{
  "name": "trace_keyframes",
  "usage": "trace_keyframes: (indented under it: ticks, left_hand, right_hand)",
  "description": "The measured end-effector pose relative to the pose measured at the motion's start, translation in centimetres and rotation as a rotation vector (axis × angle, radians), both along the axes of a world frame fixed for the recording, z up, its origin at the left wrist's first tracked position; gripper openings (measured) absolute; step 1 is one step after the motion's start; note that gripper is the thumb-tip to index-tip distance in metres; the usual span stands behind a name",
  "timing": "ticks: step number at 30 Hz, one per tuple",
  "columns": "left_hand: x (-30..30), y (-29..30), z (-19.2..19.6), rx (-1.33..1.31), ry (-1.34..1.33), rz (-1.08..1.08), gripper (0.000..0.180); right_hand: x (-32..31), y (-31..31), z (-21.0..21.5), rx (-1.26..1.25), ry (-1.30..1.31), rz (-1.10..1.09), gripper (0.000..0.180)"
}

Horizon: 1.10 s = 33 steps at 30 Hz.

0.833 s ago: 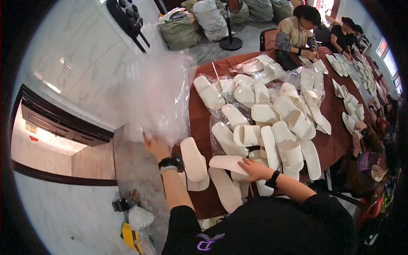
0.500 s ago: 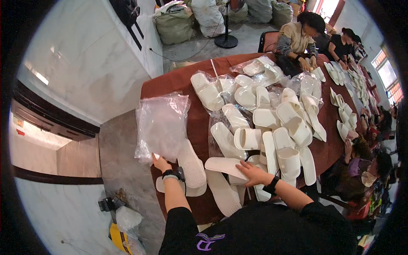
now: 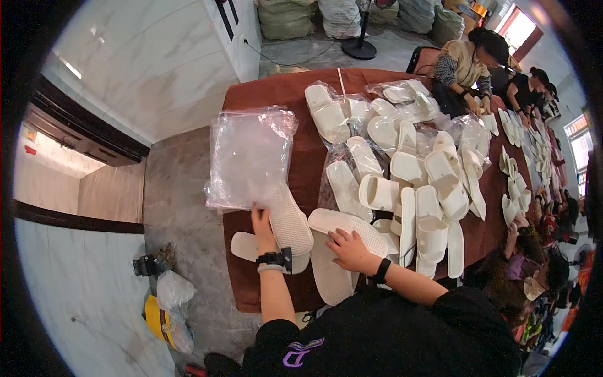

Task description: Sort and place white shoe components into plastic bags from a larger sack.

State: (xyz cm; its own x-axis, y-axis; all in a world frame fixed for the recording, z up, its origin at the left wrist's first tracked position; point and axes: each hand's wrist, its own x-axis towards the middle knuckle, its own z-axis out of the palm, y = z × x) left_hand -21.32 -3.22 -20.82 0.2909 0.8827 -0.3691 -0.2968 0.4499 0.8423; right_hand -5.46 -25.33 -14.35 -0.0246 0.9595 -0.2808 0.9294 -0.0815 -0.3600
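My left hand (image 3: 262,229), its fingers stretched out, is at the lower edge of a stack of clear plastic bags (image 3: 251,157). Just beside it a white slide slipper (image 3: 290,223) lies with its patterned sole up, its far end against the bags. Under my left wrist another white slipper (image 3: 244,246) is partly covered. My right hand (image 3: 352,251) rests with spread fingers on a white slipper (image 3: 333,223), whose textured sole faces up. That slipper overlaps another sole-up slipper (image 3: 333,276) nearer to me.
On the brown-red cloth-covered table (image 3: 251,94), loose white slippers (image 3: 433,235) pile up at right, with bagged pairs (image 3: 330,116) behind. A co-worker (image 3: 468,69) handles slippers at the far side; more people sit along the right. A fan base (image 3: 359,49) and sacks (image 3: 286,19) stand beyond.
The view has shifted, so the table sits higher and further right. My left hand has moved along the bags' lower edge. The slipper under my right hand has shifted left, showing more sole.
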Motion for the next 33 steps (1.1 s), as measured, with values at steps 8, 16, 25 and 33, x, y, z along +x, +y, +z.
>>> trace_keyframes:
  ticks: [8,16,25,33]
  left_hand:
    - [-3.1,-4.6,-4.4,0.518,0.804,-0.345,0.136]
    - [-5.7,-9.6,-0.6,0.192,0.934,-0.676,0.101]
    - [0.1,-10.5,9.3,0.905,1.320,-1.155,0.072]
    - [11.0,-2.3,5.2,0.604,0.752,-1.323,0.093]
  right_hand:
    - [3.0,-2.0,-0.9,-0.009,-0.071,-0.157,0.082]
    - [5.5,-6.2,1.3,-0.210,0.006,-0.018,0.056]
    - [9.8,-11.2,-1.3,0.002,0.329,-0.022,0.053]
    - [8.4,-13.4,-3.6,0.129,0.488,0.004,0.065]
